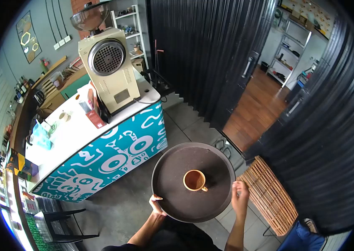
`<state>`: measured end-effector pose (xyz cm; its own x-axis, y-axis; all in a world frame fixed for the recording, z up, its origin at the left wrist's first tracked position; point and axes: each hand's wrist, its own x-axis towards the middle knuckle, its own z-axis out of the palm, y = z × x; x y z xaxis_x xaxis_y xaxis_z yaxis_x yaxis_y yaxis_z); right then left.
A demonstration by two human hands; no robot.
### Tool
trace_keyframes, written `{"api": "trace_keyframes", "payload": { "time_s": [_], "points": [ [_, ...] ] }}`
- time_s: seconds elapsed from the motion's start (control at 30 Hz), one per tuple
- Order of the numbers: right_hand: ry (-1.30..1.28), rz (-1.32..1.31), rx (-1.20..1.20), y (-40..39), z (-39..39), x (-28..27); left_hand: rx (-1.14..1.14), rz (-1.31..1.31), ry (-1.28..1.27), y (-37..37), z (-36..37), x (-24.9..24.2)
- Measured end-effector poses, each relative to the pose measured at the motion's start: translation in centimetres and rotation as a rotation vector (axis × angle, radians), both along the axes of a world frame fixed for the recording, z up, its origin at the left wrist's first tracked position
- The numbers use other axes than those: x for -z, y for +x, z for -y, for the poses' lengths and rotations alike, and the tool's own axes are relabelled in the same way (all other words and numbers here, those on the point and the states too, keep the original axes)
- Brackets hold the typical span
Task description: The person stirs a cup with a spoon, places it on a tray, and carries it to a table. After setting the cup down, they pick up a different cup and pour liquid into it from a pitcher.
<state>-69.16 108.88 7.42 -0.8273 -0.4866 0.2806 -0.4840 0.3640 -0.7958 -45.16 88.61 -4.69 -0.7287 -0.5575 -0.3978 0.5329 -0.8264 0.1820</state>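
A round dark brown serving tray [172, 167] is held out level in front of me. On it stands an orange-brown cup [194, 180], upright near the middle, its small handle turned toward the lower right. My left hand [157, 206] grips the tray's lower left rim, thumb on top and the other fingers hidden underneath. At the right rim is my right hand [239, 195], its fingers curled against the edge; its underside grip is partly hidden.
To the left stands a white-topped counter [74, 138] with a teal patterned front, carrying a large cream coffee grinder [110, 75]. Black corrugated doors [210, 50] open onto a wooden floor [256, 108]. A woven rattan seat [269, 196] is close on the right, a black chair [61, 226] at lower left.
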Motion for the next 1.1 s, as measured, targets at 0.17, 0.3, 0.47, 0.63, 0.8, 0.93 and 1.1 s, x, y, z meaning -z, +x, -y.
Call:
{"api": "trace_keyframes", "payload": {
  "time_s": [0.17, 0.3, 0.47, 0.63, 0.8, 0.93, 1.1],
  "points": [
    [-0.029, 0.037, 0.115, -9.6, 4.6, 1.6, -0.005, 0.033, -0.085, -7.6, 6.8, 1.6],
    [-0.084, 0.582, 0.083, -17.3, 9.7, 3.2, 0.038, -0.006, -0.040, -15.1, 12.6, -1.0],
    [-0.360, 0.954, 0.212, -23.2, 16.0, 2.2, 0.146, -0.105, 0.009, -22.7, 18.1, -3.4],
    [-0.338, 0.817, 0.231, -33.3, 21.2, 7.7, 0.039, 0.084, -0.056, -30.2, 23.3, -1.6],
    [-0.342, 0.871, 0.131, -41.8, 30.1, 8.0, -0.040, 0.147, -0.055, -36.1, 29.9, 4.3],
    [-0.298, 0.905, 0.016, -47.9, 37.1, 7.2, -0.013, 0.016, -0.047, -41.3, 34.9, 0.5],
    [-0.238, 0.923, -0.132, -54.8, 46.5, 5.7, -0.156, -0.143, -0.039, -46.1, 40.3, -0.8]
  ]
}}
